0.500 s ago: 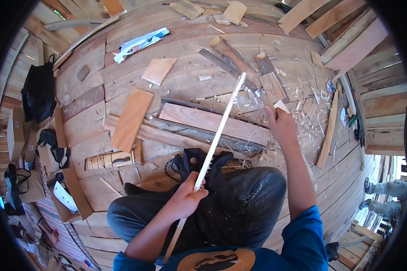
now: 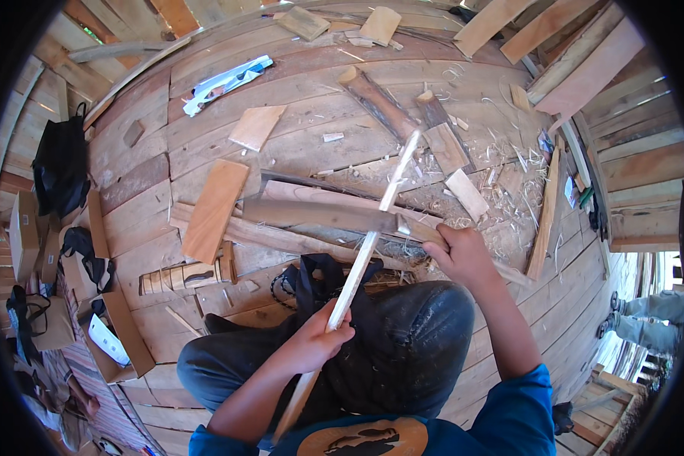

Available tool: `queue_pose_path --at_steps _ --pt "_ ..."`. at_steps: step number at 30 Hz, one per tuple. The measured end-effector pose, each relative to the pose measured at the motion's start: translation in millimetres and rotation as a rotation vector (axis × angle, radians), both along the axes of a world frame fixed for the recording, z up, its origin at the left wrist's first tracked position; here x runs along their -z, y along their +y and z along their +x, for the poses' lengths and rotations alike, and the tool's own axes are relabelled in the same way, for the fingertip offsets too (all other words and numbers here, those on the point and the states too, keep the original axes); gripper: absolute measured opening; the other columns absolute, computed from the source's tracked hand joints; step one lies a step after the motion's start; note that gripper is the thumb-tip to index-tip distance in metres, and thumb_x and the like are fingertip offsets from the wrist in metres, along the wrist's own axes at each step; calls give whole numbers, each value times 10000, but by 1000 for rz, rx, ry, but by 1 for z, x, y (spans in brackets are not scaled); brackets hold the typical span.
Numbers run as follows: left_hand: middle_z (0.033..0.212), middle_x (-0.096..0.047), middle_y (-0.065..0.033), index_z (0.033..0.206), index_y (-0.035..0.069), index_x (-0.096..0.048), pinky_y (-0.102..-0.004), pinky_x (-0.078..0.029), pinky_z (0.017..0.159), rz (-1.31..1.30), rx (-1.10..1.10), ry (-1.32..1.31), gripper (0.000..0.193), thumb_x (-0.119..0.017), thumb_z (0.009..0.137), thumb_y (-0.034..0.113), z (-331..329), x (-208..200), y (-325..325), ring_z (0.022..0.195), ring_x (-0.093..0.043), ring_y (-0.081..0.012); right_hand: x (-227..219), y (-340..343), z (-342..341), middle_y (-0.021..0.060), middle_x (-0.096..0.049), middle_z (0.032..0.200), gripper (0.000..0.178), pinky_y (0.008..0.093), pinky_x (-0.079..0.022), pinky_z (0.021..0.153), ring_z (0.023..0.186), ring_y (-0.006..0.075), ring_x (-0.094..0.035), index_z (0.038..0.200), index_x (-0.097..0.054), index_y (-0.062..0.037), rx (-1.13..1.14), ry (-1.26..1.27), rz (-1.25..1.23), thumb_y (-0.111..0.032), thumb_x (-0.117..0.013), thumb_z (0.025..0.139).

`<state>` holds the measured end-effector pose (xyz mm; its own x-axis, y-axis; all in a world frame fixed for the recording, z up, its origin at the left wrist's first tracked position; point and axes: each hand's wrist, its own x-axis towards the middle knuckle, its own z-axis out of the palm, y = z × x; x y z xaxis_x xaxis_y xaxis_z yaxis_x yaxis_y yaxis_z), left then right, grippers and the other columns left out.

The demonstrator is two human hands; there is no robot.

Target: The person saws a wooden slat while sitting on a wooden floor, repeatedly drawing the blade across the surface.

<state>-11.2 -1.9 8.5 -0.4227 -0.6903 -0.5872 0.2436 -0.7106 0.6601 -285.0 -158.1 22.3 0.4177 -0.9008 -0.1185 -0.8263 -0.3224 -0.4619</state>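
Note:
A long, pale wooden stick (image 2: 361, 266) slants up and away from my lap, with my left hand (image 2: 323, 334) closed around its lower part. My right hand (image 2: 463, 254) grips the wooden handle of a machete (image 2: 311, 216). Its broad blade, blurred by motion, points left and crosses the stick above my knees. Whether the edge touches the wood I cannot tell. Dark cloth with straps (image 2: 319, 277) lies between my bent legs. Just beyond the blade is a long reddish board (image 2: 289, 191).
Flat boards (image 2: 216, 205) and round branch pieces (image 2: 380, 102) lie across the plank floor. Curled shavings (image 2: 513, 182) spread at the right. Cardboard boxes (image 2: 121, 357) and a black bag (image 2: 59, 163) stand at the left. Another person's legs (image 2: 646, 323) show at the far right.
My right hand has come down and nearer, and the machete has swung from pointing up-left to lying nearly level across the stick. My left hand keeps its hold.

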Motion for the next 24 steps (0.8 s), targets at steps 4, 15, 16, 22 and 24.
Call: queue_pose_path --at_steps 4,15,16,22,24 --pt "770 -479 -37 1009 40 -442 -287 -405 644 -195 109 -287 186 -561 868 65 -3 2 5 690 -491 -136 25 -24 -22 159 -584 576 493 441 -506 551 572 354 -620 731 -593 -53 -109 168 -238 -536 -601 827" --pt "743 -442 -8 1011 52 -427 -247 -351 515 -42 9 -92 220 -547 829 22 2 -3 -8 580 -433 -87 37 -49 -18 146 -588 557 533 425 -504 530 569 340 -622 695 -587 -47 -21 233 -379 -567 -608 809" --pt "739 -436 -3 1013 57 -425 -239 -336 490 -23 -14 -46 224 -547 828 20 1 -3 -8 560 -421 -77 36 -49 -16 144 -586 554 540 424 -506 531 569 338 -623 694 -587 -47 -18 238 -378 -574 -603 811" --pt "731 -422 6 1022 75 -417 -224 -297 430 41 -63 67 239 -545 830 16 3 3 -3 504 -391 -56 28 -23 14 138 -580 542 577 431 -517 534 548 330 -623 687 -585 -52 -83 244 -215 -612 -566 826" --pt "733 -422 7 1023 79 -416 -224 -296 428 42 -66 79 242 -547 830 15 2 0 -1 500 -389 -56 14 -1 30 136 -579 541 585 435 -518 531 537 332 -621 684 -583 -53 -241 215 -168 -618 -557 830"
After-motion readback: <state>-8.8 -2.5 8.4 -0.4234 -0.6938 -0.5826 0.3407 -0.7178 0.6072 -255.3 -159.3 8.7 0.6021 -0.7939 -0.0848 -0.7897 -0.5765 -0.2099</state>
